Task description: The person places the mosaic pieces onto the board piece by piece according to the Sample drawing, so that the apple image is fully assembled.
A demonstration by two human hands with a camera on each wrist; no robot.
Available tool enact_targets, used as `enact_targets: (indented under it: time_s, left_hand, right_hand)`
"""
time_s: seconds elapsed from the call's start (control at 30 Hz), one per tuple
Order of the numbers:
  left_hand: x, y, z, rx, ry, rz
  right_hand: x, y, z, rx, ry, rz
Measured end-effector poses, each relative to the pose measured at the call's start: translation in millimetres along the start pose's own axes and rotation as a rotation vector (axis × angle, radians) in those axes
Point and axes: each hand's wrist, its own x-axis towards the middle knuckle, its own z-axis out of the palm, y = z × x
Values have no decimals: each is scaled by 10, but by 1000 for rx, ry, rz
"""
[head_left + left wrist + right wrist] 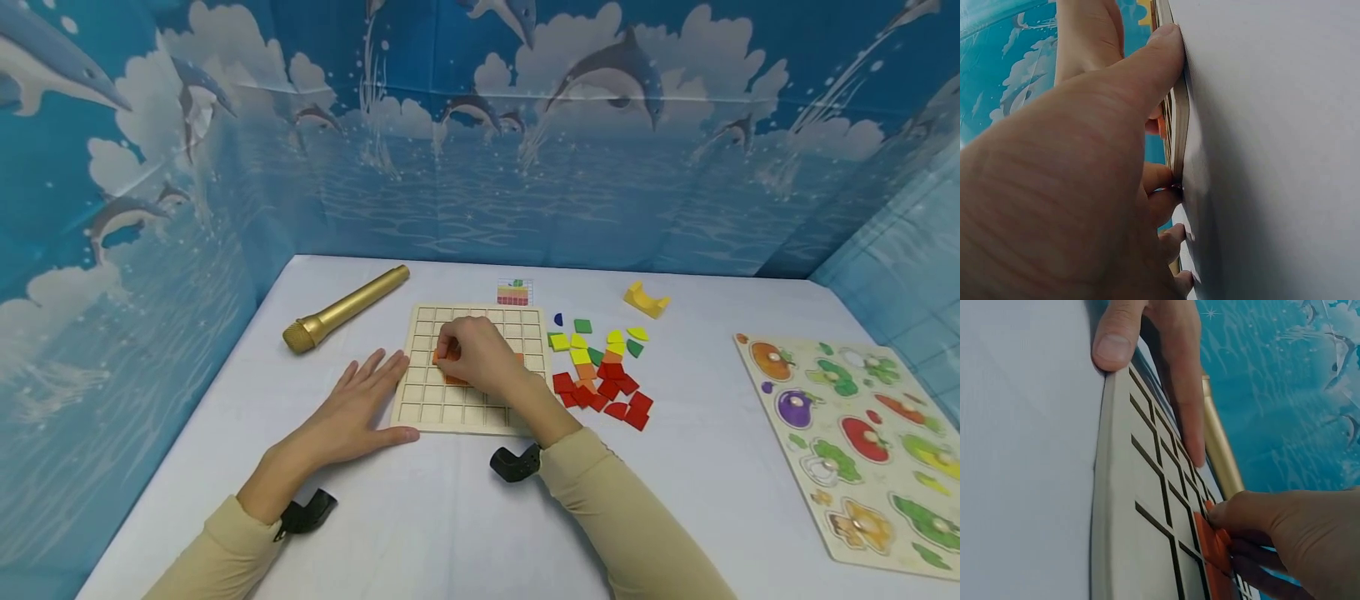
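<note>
The white desk (420, 517) fills the lower frame, smooth and matte, walled by a glossy blue dolphin backdrop (480, 125). At centre sits the grid board (423, 400), pale flat wood cut into square cells. The left hand (352, 412), lower left of centre, lies flat with straight fingers, thumb against the board's near edge, bracing it. The right hand (480, 360) is over the board's middle, its grip pinching an orange tile (1213, 540), a thin square piece, down at a cell beside other orange ones.

This looks like the placing step, well short of a filled grid; seating the tile would call for squaring it to the cell and pressing it flush.

Right of the board lies the loose pile of tiles (600, 375): red, yellow, green, some rounded. Far right, a fruit peg puzzle (862, 442); upper left, a gold microphone (345, 308); above the pile, a yellow block (647, 298) and small pattern card (514, 292).
</note>
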Motion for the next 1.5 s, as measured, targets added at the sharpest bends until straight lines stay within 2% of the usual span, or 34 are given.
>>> enact_targets:
  time_s: [0.27, 0.57, 0.83, 1.13, 1.33, 1.5]
  left_hand:
    - [12, 20, 12, -19, -15, -9]
    - [3, 10, 23, -16, -12, -16]
    - [10, 15, 12, 0, -18, -27]
    - [11, 20, 18, 7, -10, -28]
    - [21, 20, 16, 6, -16, -32]
    - [30, 14, 31, 10, -14, -29]
  right_hand:
    - [-19, -18, 68, 22, 13, 21]
    - [-83, -13, 35, -39, 6, -5]
    - [-262, 106, -211, -22, 17, 50]
    - [-612, 375, -621, 10, -13, 100]
    - [-876, 539, -825, -21, -61, 168]
    - [-1004, 609, -912, -54, -87, 213]
